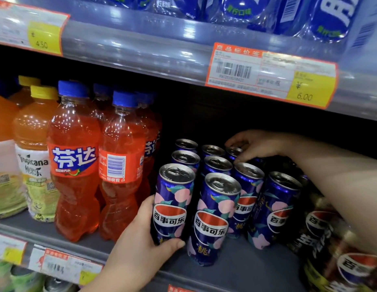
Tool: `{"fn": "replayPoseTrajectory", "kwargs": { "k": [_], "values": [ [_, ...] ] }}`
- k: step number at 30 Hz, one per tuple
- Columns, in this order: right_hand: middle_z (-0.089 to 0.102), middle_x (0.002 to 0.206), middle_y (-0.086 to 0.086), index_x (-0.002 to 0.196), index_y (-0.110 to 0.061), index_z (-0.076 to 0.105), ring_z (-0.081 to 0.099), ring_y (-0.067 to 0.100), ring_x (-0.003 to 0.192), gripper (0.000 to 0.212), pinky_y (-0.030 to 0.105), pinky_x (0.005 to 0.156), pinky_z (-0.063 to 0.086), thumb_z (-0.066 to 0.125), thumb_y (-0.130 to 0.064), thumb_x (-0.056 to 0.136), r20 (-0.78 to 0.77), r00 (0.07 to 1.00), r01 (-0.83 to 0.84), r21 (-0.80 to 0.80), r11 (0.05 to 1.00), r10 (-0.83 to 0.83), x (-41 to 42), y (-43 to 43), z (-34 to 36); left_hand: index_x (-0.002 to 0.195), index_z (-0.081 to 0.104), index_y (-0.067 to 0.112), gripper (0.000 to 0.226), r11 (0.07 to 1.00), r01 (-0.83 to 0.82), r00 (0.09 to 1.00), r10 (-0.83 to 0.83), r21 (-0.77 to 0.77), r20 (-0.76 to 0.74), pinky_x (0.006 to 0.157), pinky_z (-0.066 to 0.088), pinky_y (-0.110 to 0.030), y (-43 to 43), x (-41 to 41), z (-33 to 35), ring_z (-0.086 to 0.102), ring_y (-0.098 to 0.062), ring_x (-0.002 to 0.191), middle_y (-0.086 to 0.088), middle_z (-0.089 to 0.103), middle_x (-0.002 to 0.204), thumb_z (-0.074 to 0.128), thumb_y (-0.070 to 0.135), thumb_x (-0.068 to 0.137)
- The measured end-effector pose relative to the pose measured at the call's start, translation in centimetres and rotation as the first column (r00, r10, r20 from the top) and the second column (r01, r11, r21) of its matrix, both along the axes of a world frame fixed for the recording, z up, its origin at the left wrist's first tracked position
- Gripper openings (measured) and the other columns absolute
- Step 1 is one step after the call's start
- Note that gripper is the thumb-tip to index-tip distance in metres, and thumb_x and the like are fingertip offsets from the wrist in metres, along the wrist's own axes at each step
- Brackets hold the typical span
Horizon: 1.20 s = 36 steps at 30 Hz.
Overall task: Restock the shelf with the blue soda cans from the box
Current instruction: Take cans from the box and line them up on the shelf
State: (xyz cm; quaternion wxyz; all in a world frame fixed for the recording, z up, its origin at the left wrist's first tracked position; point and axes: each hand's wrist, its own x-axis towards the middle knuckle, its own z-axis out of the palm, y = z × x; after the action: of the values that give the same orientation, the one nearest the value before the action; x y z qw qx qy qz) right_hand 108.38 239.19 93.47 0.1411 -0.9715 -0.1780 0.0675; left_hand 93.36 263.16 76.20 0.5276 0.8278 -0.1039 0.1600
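- Shelf (236, 268): held the cans on its deck, right of the bottles. The front row stood near the edge, so a forward nudge could have sent one off. The box was out of view.
- Bottles (74, 157): stood just beside the left column. A can shoved leftward could have rocked them.
- Pack (335, 245) (dark, lower right): blurred and cut by the frame, its count unreadable.
- Cans (213, 216): slim, tall and closely packed, so one tipping would likely have felled its neighbours. The far right of the block was hidden behind the forearm.
- Right hand (261, 146): lay over the back row, fingers curved down at the rear can (233, 152). Whether they pinched or only touched it could not be told. The low forearm risked clipping a rim.
- Left hand (139, 241): wrapped low round the front can (173, 207), thumb under its label, fingers hidden behind. A careless twist could have knocked the can beside it.
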Motion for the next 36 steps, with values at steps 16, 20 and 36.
{"fn": "replayPoseTrajectory", "kwargs": {
  "k": [16,20,36],
  "values": [
    [0.047,0.14,0.001,0.133,-0.021,0.048,0.043,0.009,0.116,0.05,0.021,0.093,0.031,0.063,-0.027,0.086,0.043,0.995,0.088,-0.033,0.996,-0.086,-0.9,-2.8,1.2,0.099,0.014,0.083,0.096,1.0,0.006,1.0,-0.006,0.013,0.019,0.068,0.037,-0.005,0.1,0.1,-0.1,0.041,0.035,0.092,0.063,0.04,0.096,0.083,0.03,0.06],
    [0.046,0.141,0.004,0.136,-0.019,0.044,0.045,0.018,0.123,0.054,0.024,0.091,0.038,0.063,-0.022,0.086,0.031,0.987,0.158,-0.012,0.987,-0.158,-0.9,-3.4,0.7,0.099,0.014,0.083,0.095,1.0,0.01,1.0,-0.01,0.009,0.02,0.068,0.037,-0.004,0.1,0.1,-0.1,0.041,0.035,0.092,0.062,0.04,0.096,0.083,0.03,0.06],
    [0.051,0.132,0.007,0.133,-0.01,0.044,0.053,0.015,0.103,0.061,0.02,0.072,0.049,0.071,-0.009,0.078,-0.055,0.975,0.211,-0.077,0.974,-0.216,-2.7,-4.2,0.7,0.096,0.018,0.081,0.091,1.0,0.014,1.0,-0.014,0.008,0.003,0.064,0.036,-0.002,0.0,-0.1,0.1,0.037,0.039,0.086,0.065,0.037,0.09,0.083,0.028,0.061]
  ]
}}
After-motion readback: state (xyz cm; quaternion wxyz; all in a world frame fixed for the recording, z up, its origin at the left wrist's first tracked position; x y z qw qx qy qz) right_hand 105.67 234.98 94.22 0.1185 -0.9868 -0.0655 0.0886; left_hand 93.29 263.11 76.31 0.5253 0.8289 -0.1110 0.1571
